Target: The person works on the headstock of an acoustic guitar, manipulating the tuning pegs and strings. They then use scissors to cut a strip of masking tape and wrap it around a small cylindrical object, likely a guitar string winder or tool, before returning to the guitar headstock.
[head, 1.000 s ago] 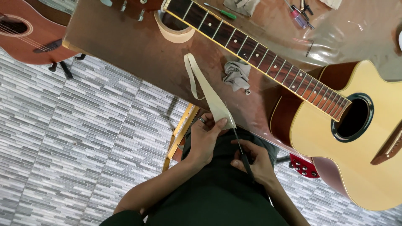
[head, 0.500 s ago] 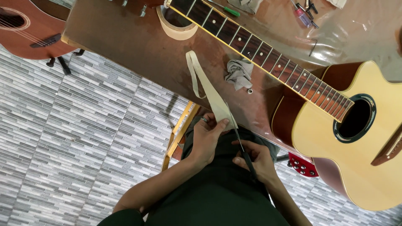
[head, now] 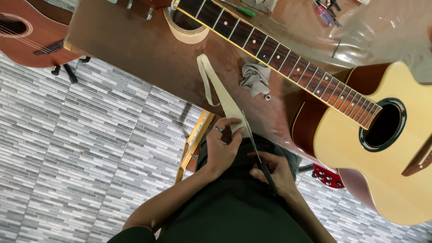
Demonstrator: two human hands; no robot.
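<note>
Head view: a pale beige strip of thin sheet material [head: 225, 96], long and looped at its far end, lies on the brown wooden counter [head: 135, 49] with its near end hanging off the counter edge toward the person's lap. Left hand [head: 222, 146], ring on one finger, pinches that near end between thumb and fingers. Right hand [head: 272, 173] is closed around a slim dark-handled blade tool [head: 258, 155], tip pointing up at the strip just beside the left thumb. Both hands sit over the dark green lap, close together, nearly touching.

To do it well, judging from this: keep the strip taut with the left pinch, keep the blade edge running along the strip's line, and keep the left fingertips out of the cutting path.

Outward: crumpled grey cloth [head: 255, 78] just beyond the strip, a roll of tan tape [head: 184, 31] under the dark fretboard neck [head: 279, 56] of a yellow-topped acoustic guitar [head: 382, 153] lying across the counter. A second reddish-brown guitar [head: 31, 38] stands at left over the grey tiled floor [head: 81, 153].

Versus half a second ago: hands and strip are in nearly the same place; the left thumb sits slightly further up the strip, and the view has shifted a little.
</note>
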